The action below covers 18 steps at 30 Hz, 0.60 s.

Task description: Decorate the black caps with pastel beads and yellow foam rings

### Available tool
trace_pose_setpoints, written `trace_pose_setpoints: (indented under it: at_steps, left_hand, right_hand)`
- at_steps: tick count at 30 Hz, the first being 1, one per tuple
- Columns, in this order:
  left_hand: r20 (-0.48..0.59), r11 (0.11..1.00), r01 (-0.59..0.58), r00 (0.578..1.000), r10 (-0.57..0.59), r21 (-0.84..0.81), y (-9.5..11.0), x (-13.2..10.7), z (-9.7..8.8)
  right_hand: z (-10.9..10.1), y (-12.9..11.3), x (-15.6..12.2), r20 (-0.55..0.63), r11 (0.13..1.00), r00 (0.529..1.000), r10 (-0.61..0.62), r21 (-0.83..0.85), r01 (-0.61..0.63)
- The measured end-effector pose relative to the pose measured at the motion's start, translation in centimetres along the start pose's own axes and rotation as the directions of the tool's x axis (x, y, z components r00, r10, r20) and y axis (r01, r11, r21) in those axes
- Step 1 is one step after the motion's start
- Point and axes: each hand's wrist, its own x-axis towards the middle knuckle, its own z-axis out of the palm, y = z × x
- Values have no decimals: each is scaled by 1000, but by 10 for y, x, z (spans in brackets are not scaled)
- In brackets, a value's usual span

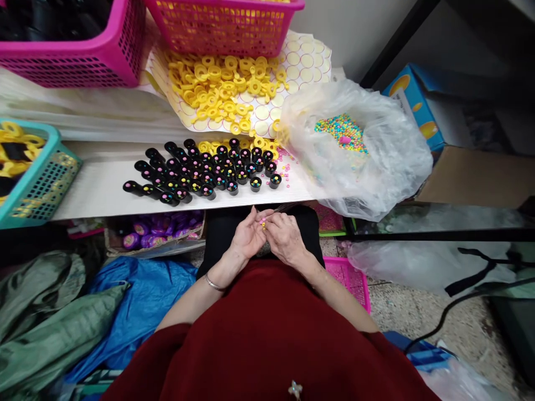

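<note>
Over my lap, below the shelf's front edge, my left hand (249, 234) is turned palm up and cupped. A few small pink and yellow beads (263, 224) lie at its fingers. Close against it, my right hand (286, 236) has its fingers bent together at the beads; what its fingertips pinch is hidden. On the white shelf (96, 192) ahead stand many short black tubes (195, 186) with coloured beads in their tops. To their right, an open clear plastic bag (388, 161) holds multicoloured beads (343, 132) and a small pink piece.
Yellow ring-shaped plastic parts (228, 83) are heaped on a sheet of round stickers (307, 58). Pink baskets (79, 61) stand behind, and a teal basket (54, 178) is at the left. A blue carton (418, 106) sits at the right. Purple items (156, 228) fill a box under the shelf.
</note>
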Motion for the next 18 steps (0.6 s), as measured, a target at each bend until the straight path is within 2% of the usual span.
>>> trace_pose_setpoints:
  at_steps: [2,4,6,8,12,15,18]
  left_hand:
    - [9,1000,-22,1000,22,9,1,-1,0]
    - [33,998,-57,998,55,38,2,-4,-1]
    - [50,991,-73,996,68,116,3,-7,-3]
    - [43,974,-60,998,51,217,4,-11,-6]
    - [-6,955,50,999,-51,292,11,-15,-17]
    - [16,941,149,987,-162,304,23,-20,-24]
    - [45,932,120,989,-144,342,38,-32,-24]
  right_hand:
    - [-1,-1,1,-22,995,999,37,89,-35]
    - [-3,-2,1,-107,969,985,135,221,-109]
    - [-6,-2,2,-184,921,954,235,356,-158]
    - [-9,-1,4,-199,874,941,274,460,-157]
    - [-11,0,9,-158,825,963,218,558,-95]
    - [-9,-3,15,-147,807,982,120,590,-11]
    - [-5,-10,22,-148,763,985,85,646,32]
